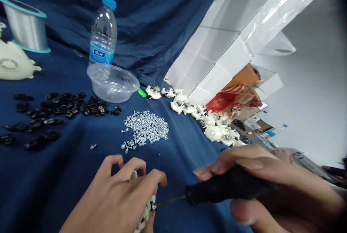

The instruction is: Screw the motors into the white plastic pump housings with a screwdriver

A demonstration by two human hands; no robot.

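Observation:
Low in the head view, my left hand (116, 193) is closed around a cream plastic part (143, 220), most of which my fingers hide. A shiny screw (154, 204) sits at the part's right edge. My right hand (271, 182) grips the black handle of a screwdriver (217, 188), whose thin shaft points left and meets the screw. Just beyond my hands lies a pile of silver screws (148, 128), with one loose screw (93, 147) to its left.
Black plastic pieces (65, 104) are scattered at left. Behind stand a clear bowl (115, 88), a water bottle (103, 34) and a spool of clear line (27, 23). Cream plastic assemblies (214, 124) line the right, beside white boxes (217, 45). A larger cream housing (16, 61) is at far left.

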